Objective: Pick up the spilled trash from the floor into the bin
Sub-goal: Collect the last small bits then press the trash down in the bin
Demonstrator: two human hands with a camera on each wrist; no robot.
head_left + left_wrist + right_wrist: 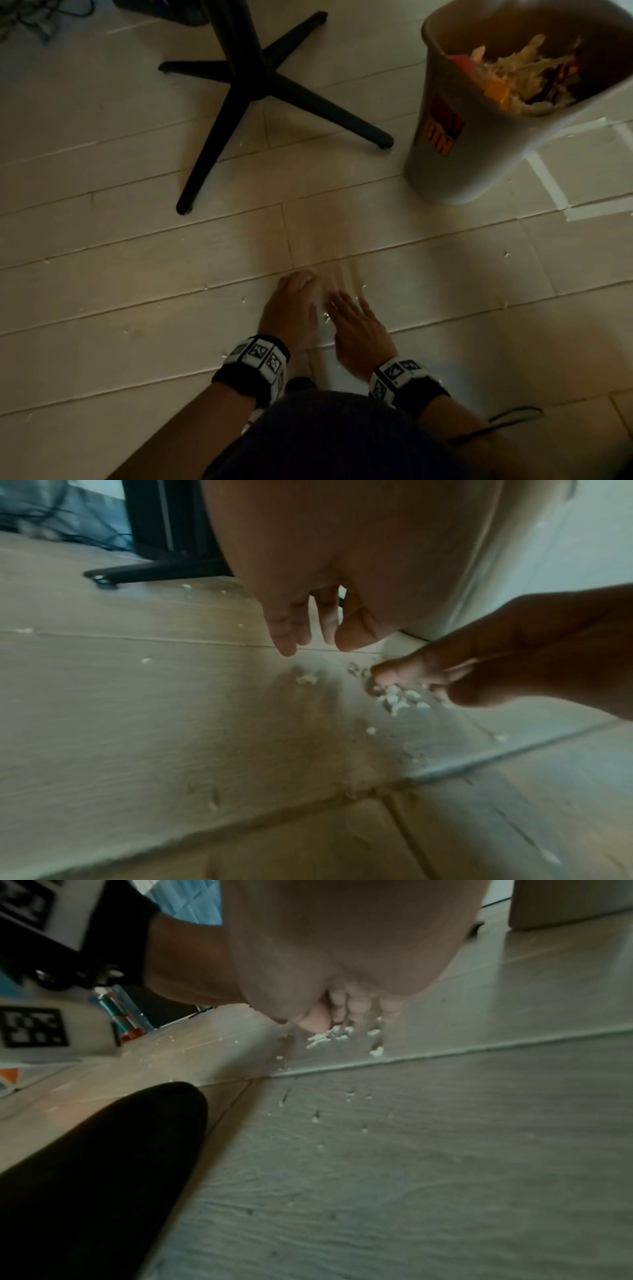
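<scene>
The spilled trash here is a scatter of small white crumbs [397, 699], irregular and fluffy-looking, lying on the pale plank floor [137, 246] in a loose cluster with stray flecks spread wider around it. The cluster sits right at the fingers of the right hand [356, 325], whose fingertips [387, 674] reach down into the crumbs and touch them; the right wrist view shows the same fingers hanging loosely bent over the bits, with no clear pinch visible. The left hand [291, 308] is just beside it on the left, its fingers [287, 631] relaxed and pointing down at the floor, grasping nothing, with a smaller crumb lying just past their tips. The grey bin [455, 147] stands far to the right, well apart from the hands, already holding crumpled paper and coloured scraps. A black star-shaped chair base [239, 89] spreads over the far floor to the left of the bin. White tape lines [548, 178] mark the floor near the bin's foot.
</scene>
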